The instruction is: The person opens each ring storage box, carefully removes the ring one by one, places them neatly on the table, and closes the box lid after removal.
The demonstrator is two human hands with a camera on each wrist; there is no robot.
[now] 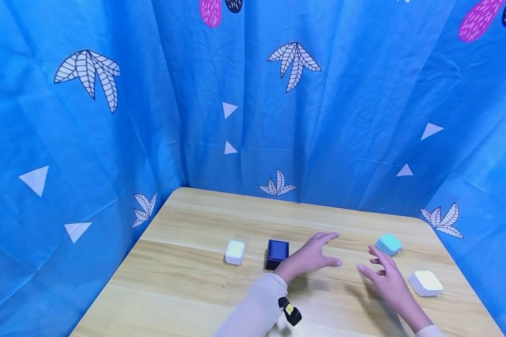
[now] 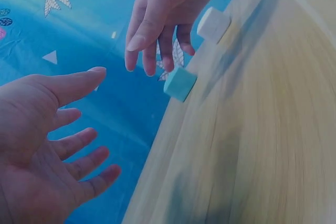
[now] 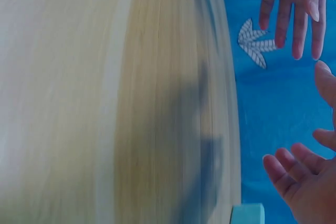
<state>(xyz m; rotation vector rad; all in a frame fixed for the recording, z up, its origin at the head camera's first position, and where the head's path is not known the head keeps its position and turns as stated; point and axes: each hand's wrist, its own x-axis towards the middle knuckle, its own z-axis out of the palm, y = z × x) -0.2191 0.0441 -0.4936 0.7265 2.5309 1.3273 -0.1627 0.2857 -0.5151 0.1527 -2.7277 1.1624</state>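
Note:
Both hands hover above the wooden table, apart, palms facing each other, with nothing held. My left hand (image 1: pixel 312 255) has its fingers spread and points right, just beside a dark blue box (image 1: pixel 277 251). The right hand (image 1: pixel 385 278) has loosely bent fingers. It is between a turquoise box (image 1: pixel 389 244) behind it and a white box with a cream top (image 1: pixel 426 283) to its right. Another small white box (image 1: pixel 234 252) stands left of the blue one. A thin ring (image 1: pixel 225 284) lies nearer the front. In the left wrist view the turquoise box (image 2: pixel 180 83) appears beyond the fingers.
The light wooden table (image 1: pixel 185 262) has rounded far corners. A blue patterned curtain (image 1: pixel 253 117) hangs round its back and sides. A black band with a yellow patch (image 1: pixel 289 309) is at the left wrist, with a small white thing partly hidden beneath it.

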